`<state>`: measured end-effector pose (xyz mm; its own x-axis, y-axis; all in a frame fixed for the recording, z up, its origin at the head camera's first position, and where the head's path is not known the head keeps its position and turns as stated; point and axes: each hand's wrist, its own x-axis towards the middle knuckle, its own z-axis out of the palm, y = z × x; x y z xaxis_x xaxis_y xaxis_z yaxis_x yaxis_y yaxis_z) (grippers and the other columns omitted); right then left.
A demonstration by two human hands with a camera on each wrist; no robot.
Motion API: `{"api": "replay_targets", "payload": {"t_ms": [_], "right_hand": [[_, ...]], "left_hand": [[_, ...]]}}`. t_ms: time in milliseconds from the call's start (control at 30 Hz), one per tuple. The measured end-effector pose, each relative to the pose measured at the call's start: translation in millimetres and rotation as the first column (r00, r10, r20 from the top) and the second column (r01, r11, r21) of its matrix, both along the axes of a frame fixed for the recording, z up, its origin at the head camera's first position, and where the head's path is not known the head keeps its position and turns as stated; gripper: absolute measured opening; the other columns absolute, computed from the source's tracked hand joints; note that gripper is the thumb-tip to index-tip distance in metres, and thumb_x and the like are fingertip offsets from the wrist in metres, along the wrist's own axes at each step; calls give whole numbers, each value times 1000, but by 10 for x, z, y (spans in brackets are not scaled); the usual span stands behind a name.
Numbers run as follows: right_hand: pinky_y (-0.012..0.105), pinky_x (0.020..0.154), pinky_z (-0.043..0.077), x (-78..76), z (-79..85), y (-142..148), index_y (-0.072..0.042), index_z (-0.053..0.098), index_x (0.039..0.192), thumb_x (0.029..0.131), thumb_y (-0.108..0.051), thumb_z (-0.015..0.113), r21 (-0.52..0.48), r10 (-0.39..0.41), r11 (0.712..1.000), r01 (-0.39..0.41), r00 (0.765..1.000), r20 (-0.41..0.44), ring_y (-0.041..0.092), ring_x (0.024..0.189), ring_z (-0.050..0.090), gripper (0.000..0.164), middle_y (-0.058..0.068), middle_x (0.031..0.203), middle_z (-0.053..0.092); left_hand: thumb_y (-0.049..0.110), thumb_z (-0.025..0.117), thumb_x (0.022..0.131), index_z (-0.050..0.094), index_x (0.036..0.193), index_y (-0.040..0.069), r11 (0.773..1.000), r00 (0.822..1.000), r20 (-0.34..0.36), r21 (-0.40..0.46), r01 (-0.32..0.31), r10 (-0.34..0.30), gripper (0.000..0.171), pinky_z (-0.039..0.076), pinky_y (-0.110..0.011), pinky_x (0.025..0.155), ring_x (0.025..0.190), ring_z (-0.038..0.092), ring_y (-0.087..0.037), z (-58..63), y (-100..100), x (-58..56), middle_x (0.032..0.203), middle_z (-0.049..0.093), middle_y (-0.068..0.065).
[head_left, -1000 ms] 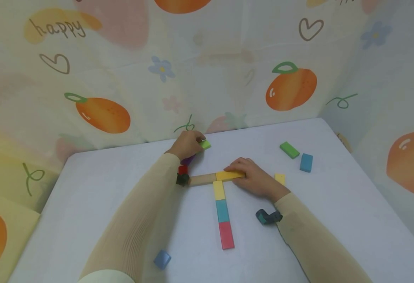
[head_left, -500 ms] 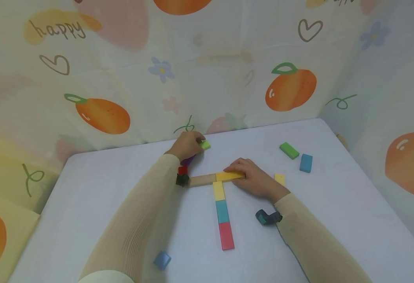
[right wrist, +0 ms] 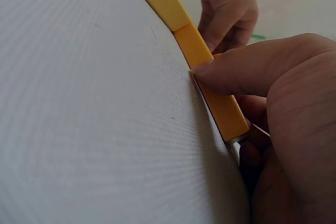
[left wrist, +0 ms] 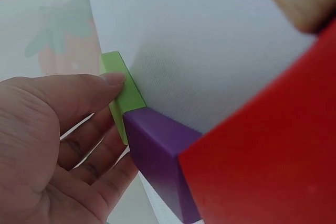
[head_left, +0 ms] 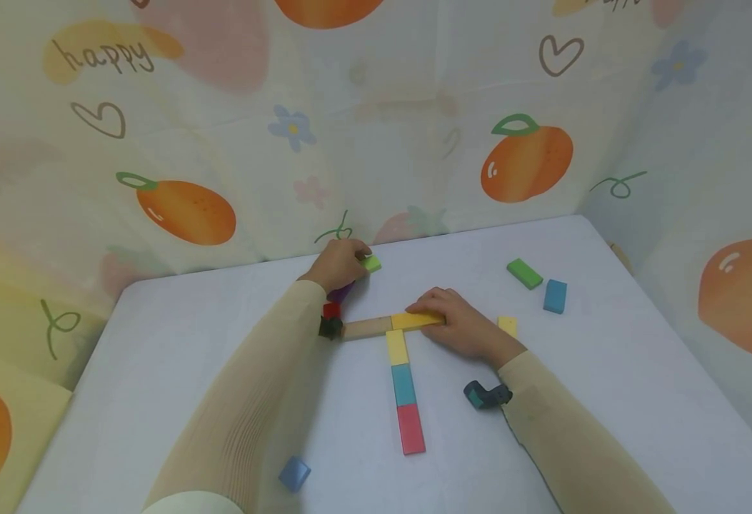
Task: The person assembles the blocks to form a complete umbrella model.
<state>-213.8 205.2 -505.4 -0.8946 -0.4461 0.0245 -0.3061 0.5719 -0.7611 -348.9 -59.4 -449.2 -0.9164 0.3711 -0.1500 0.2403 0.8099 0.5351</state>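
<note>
At the table's far side my left hand (head_left: 336, 264) pinches a light green block (left wrist: 128, 90) between thumb and fingers. One end of that block meets a purple block (left wrist: 157, 135), and a red block (left wrist: 262, 150) touches the purple one. My right hand (head_left: 462, 325) pinches an orange-yellow block (right wrist: 215, 93), whose left end meets a plain wood block (head_left: 366, 328). Below their joint a row runs toward me: a pale yellow block (head_left: 398, 348), a teal block (head_left: 404, 385) and a red-pink block (head_left: 410, 430), end to end. The left wrist hides part of the red block in the head view.
Toward the right back lie a green block (head_left: 525, 273) and a blue block (head_left: 555, 296). A yellow block (head_left: 507, 326) sits just behind the right wrist. Near the front left is a light blue block (head_left: 295, 474). A patterned cloth wall (head_left: 414, 164) borders the table's back edge.
</note>
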Motion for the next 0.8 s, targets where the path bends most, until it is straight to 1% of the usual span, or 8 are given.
{"api": "replay_targets", "payload": {"t_ms": [467,633,800], "right_hand": [[46,115,46,-4,-1,-8,-26,73,141,106,-14,71,9,-6,1000,6,1000,0,18,134,48,37,-8,136,61],[44,113,47,-11,-4,-6,-25,73,141,106,-13,72,7,-2,1000,2,1000,-7,18,133,49,37,-9,136,61],[45,113,47,-14,-6,-2,-24,74,140,105,-12,71,0,5,1000,-5,1000,-13,18,133,49,37,-8,136,62]], "left_hand": [[3,79,96,74,136,3,1000,1000,-9,5,-1,1,40,49,-46,112,125,63,-30,-14,-4,-2,132,73,-14],[4,78,97,74,138,4,1000,1000,-1,-6,-10,10,41,50,-45,111,125,63,-29,-38,-4,-27,133,72,-13],[5,78,97,74,138,5,1000,1000,8,-5,-20,20,42,50,-46,110,124,63,-29,-47,-3,-31,132,72,-12]]}}
